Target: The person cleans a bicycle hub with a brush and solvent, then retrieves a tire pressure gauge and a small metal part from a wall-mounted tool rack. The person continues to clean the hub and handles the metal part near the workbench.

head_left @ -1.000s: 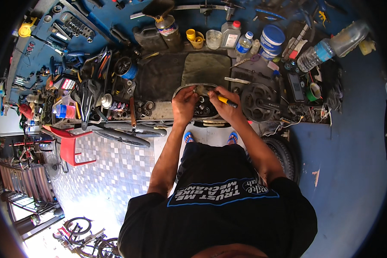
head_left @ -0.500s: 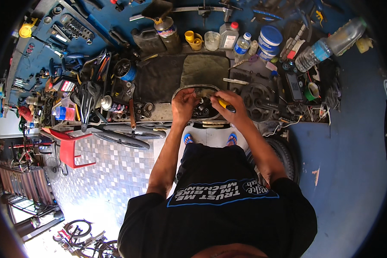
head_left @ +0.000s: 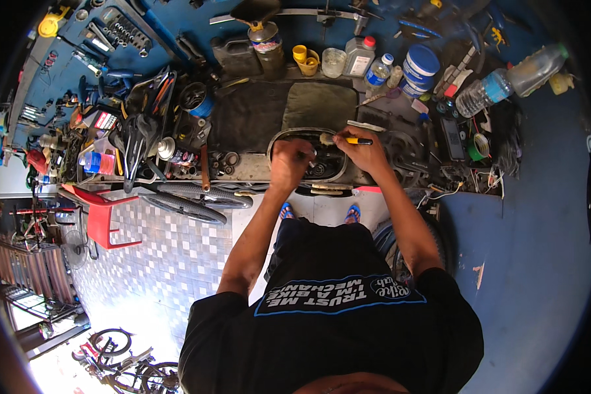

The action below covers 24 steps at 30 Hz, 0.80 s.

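Nearest, a black shirt (head_left: 348,345) fills the lower part of the view, and two bare forearms reach up from it to the bench. The right hand (head_left: 363,157) is closed on a brush (head_left: 356,140), its fingers around the part near the bristles; the yellow-and-black handle runs along the far side of the hand, its butt end free to the right. The pale bristles stick out left of the fingertips, above the right half of an oval-ended tray (head_left: 301,131). The left hand (head_left: 289,163) is curled over the tray's left side, something small and shiny beside its fingertips; whether it grips that, I cannot tell. Dark round parts (head_left: 320,171) lie in the tray between the hands. Right of the tray sits a crankset (head_left: 406,156); beyond it, a green pad (head_left: 320,104) and a dark mat (head_left: 248,115). Farther back stand yellow cups (head_left: 306,62), a red-capped bottle (head_left: 358,58) and a blue-and-white tub (head_left: 419,67), against a blue wall.
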Available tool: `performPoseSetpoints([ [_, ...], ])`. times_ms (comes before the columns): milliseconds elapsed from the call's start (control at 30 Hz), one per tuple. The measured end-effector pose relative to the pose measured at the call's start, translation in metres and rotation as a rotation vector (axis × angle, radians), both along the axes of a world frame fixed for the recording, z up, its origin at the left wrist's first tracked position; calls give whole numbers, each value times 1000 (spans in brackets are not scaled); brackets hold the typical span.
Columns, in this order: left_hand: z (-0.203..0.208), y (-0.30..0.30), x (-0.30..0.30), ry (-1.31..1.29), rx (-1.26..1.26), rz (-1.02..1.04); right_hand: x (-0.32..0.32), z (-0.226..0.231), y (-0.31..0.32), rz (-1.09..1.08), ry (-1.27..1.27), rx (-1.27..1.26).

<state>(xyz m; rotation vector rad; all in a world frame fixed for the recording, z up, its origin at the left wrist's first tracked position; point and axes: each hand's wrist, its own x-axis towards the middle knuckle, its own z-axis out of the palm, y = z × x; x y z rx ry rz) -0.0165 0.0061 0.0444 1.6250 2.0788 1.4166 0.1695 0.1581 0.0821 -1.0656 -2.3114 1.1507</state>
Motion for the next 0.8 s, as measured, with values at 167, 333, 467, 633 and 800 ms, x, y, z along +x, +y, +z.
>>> performPoseSetpoints([
  [167, -21, 2, 26, 303, -65, -165, -18, -33, 3, 65, 246, -164],
  [333, -37, -3, 31, 522, -130, -219, -34, -29, -4, 80, 412, -399],
  [467, -27, -15, 31, 418, -108, -202, -8, -15, 8, -165, 302, -642],
  [633, -18, -33, 24, 283, -76, -82, 16, -34, 27, -101, 54, -163],
  [800, 6, -35, 12, 104, -75, 1, 4, -30, 22, 166, -157, 343],
])
